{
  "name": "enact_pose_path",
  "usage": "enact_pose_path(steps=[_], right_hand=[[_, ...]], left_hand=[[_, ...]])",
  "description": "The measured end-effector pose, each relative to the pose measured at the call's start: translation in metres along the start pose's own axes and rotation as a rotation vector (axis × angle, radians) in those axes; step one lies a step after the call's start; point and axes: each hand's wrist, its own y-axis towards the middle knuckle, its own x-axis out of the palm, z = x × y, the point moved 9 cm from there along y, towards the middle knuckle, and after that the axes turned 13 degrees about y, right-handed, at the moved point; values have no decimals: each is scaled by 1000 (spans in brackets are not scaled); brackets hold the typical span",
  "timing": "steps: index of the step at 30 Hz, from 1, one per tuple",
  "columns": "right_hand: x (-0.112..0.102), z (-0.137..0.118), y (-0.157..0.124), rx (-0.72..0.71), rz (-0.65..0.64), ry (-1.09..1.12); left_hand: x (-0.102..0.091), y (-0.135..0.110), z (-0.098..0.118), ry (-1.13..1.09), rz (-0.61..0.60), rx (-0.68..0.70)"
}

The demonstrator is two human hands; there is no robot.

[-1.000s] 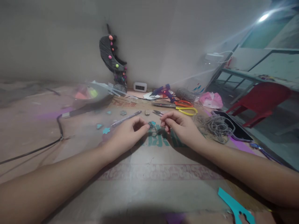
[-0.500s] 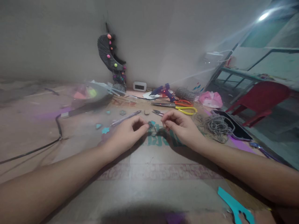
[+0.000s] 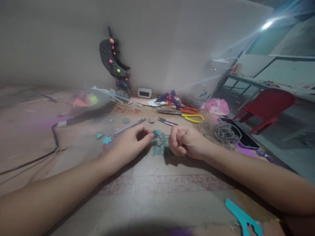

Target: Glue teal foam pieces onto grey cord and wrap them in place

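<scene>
Between thumb and forefinger, my left hand (image 3: pixel 134 139) pinches a small teal cutout (image 3: pixel 157 131) with grey yarn (image 3: pixel 155 134) about it. A thin loose strand runs from this piece toward my right hand (image 3: pixel 185 141). That hand is closed, its fingers curled and turned inward, and appears to hold the strand's end, which its fingers hide. To the left of my left hand lie a teal flower cutout (image 3: pixel 107 140), a smaller teal piece (image 3: pixel 99 135) and a pen (image 3: pixel 129 127). Small pointed snips (image 3: pixel 167 122) rest just beyond my right hand.
Large scissors (image 3: pixel 192 118), a purple glue gun (image 3: pixel 169 97) and a small clock (image 3: pixel 144 93) stand toward the wall. At right are tangled grey yarn (image 3: pixel 225 134) and a phone (image 3: pixel 242 132). A teal sheet scrap (image 3: pixel 242 216) lies near the front edge. A black cable (image 3: pixel 31 159) crosses the left side.
My right hand has turned and lowered, its fingers curling from a loose pinch into a closed fist. My left hand keeps its pinch. The whole view has shifted slightly.
</scene>
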Motion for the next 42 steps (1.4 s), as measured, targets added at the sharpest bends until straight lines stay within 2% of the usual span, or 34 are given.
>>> enact_pose_path(steps=[7,14,20,29,33,37,42], right_hand=[[7,3,-2,38,-32,35],[6,-4,-1,-10,-48,-4],[-1,-28,0,-148,0,-130],[1,-47,-5,-169,27,-454],[-7,-42,-6,-187,107,-419],[-6,-26,-6,-89,157,-361],[-5,-21,-5,-19,176,-439]], left_hand=[[-1,-1,0,2,8,3],[-2,-1,1,-7,3,-6],[-2,-1,3,-11,11,12],[-1,-1,2,-39,13,14],[-2,-2,4,-22,14,23],[-4,-3,9,-2,26,45],[-5,-5,11,14,23,45]])
